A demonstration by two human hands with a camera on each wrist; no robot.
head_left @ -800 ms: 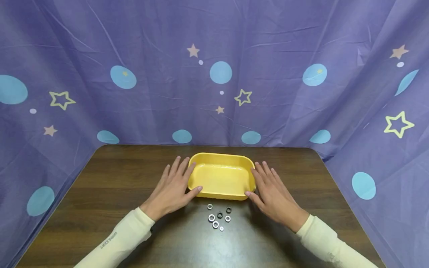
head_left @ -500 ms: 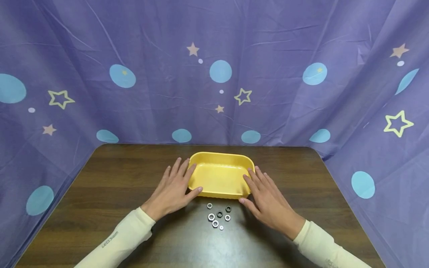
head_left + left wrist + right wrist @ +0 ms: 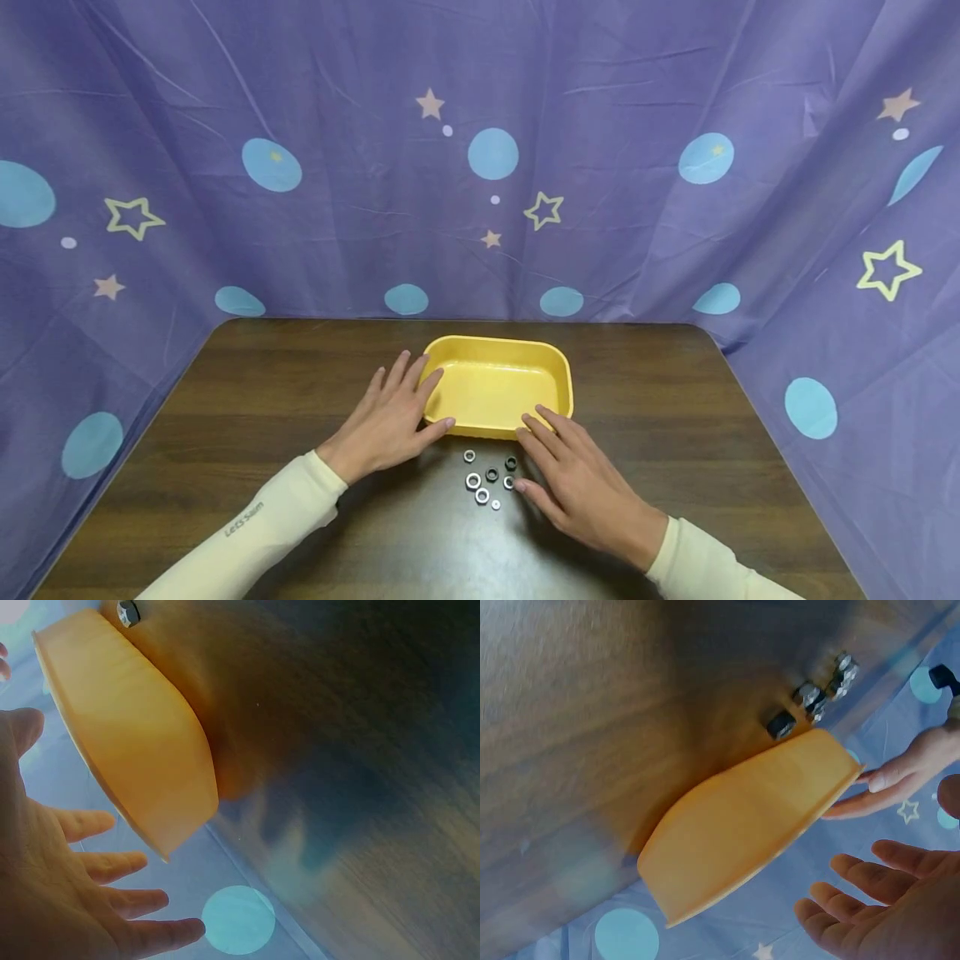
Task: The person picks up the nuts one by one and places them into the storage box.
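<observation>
A yellow plastic tray (image 3: pixel 495 396) with a raised rim stands on the table, and nothing lies inside it. My left hand (image 3: pixel 382 421) is at its left end with fingers spread and straight; in the left wrist view this hand (image 3: pixel 60 885) shows nothing in its palm. My right hand (image 3: pixel 585 492) hovers near the tray's front right corner, fingers loosely extended, its thumb beside a small silver nut (image 3: pixel 509 482). In front of the tray lie several metal nuts (image 3: pixel 473 481), silver and black. The right wrist view shows the right hand (image 3: pixel 885 900) holding nothing.
The brown wooden table (image 3: pixel 300 358) has rounded far corners. A purple curtain (image 3: pixel 360 167) with stars and blue dots hangs behind it and along both sides. Black nuts (image 3: pixel 781 724) sit close to the tray's front wall.
My right hand has left the tray's right end and moved left and toward me, close to the nuts. The left hand stays almost in place. Tray and nuts keep their arrangement.
</observation>
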